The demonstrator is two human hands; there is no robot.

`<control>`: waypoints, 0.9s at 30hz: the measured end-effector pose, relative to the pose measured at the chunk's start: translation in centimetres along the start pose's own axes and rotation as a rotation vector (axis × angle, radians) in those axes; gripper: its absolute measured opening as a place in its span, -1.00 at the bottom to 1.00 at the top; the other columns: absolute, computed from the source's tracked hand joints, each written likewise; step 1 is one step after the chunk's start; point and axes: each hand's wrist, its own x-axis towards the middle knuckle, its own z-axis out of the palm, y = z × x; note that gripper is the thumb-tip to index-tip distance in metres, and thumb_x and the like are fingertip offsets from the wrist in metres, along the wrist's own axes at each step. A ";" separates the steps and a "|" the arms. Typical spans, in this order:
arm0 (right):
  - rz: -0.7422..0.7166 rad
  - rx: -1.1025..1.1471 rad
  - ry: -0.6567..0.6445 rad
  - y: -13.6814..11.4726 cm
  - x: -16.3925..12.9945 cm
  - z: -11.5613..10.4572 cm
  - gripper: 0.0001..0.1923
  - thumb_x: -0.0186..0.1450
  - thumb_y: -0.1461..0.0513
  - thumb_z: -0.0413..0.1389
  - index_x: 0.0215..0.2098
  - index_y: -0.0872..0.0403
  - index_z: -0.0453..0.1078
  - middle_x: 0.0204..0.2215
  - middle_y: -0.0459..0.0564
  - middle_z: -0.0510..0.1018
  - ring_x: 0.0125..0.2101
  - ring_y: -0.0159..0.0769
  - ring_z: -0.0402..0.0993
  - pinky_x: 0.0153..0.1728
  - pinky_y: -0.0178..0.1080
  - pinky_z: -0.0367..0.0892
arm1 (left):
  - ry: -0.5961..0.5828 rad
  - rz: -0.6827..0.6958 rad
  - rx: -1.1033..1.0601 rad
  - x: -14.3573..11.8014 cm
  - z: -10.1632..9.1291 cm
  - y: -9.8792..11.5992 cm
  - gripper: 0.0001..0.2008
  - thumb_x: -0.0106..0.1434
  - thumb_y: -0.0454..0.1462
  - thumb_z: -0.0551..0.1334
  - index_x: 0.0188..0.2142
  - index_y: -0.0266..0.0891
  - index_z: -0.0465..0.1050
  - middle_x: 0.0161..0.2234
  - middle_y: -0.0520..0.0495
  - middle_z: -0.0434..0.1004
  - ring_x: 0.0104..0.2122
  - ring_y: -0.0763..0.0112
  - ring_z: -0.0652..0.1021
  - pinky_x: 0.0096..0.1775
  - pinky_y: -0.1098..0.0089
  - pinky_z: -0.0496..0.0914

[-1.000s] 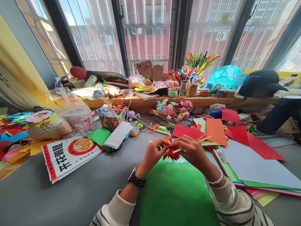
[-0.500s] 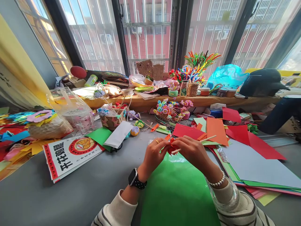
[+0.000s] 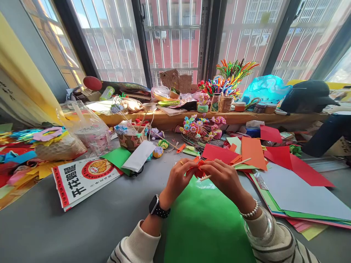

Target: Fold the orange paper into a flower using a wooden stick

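Between my two hands is a small piece of red folded or cut paper (image 3: 201,168), partly covered by the fingers. My left hand (image 3: 177,180) pinches its left side with thumb and fingertips. On the other side, my right hand (image 3: 227,179) has its fingers closed on the paper. A thin pale wooden stick (image 3: 205,178) also lies in the right hand; one end points toward the left hand and the other sticks out beyond the knuckles. Below both hands lies a glossy green sheet (image 3: 210,226) on the grey table (image 3: 115,230).
White, red and orange paper sheets (image 3: 298,193) are piled to the right. A printed paper bag (image 3: 87,182) and a folded white paper (image 3: 139,155) lie left. Crocheted flowers (image 3: 196,126) and a basket (image 3: 131,141) stand behind, below a crowded windowsill (image 3: 170,118).
Both hands stay in nearly the same place. The fingers have shifted slightly on the red paper, and its visible shape differs a little.
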 end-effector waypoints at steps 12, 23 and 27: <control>0.014 0.069 -0.017 0.5 -0.1 0.1 -0.80 0.28 0.35 -0.10 -0.26 0.09 0.35 -0.28 -0.01 0.53 -0.34 -0.33 0.37 -0.34 -0.30 0.29 | 0.068 0.087 0.054 -0.3 0.1 0.1 -0.90 0.16 -0.37 0.13 -0.35 -0.24 0.40 -0.41 -0.07 0.48 -0.35 0.42 0.46 -0.29 0.42 0.37; 0.071 0.131 0.038 0.4 -0.3 0.7 -0.85 0.23 0.37 -0.03 -0.35 0.09 0.37 -0.40 -0.04 0.54 -0.43 -0.33 0.35 -0.44 -0.33 0.28 | -0.021 -0.061 -0.084 0.2 -0.3 0.4 -0.92 0.13 -0.39 0.16 -0.36 -0.27 0.41 -0.41 -0.06 0.45 -0.34 0.42 0.46 -0.28 0.42 0.37; 0.055 0.122 0.029 0.3 -0.2 0.7 -0.87 0.24 0.33 -0.01 -0.37 0.10 0.37 -0.41 -0.04 0.54 -0.43 -0.33 0.35 -0.43 -0.32 0.28 | -0.024 -0.029 -0.060 0.1 -0.5 0.3 -0.93 0.12 -0.41 0.16 -0.40 -0.26 0.41 -0.43 -0.04 0.45 -0.36 0.44 0.47 -0.31 0.44 0.37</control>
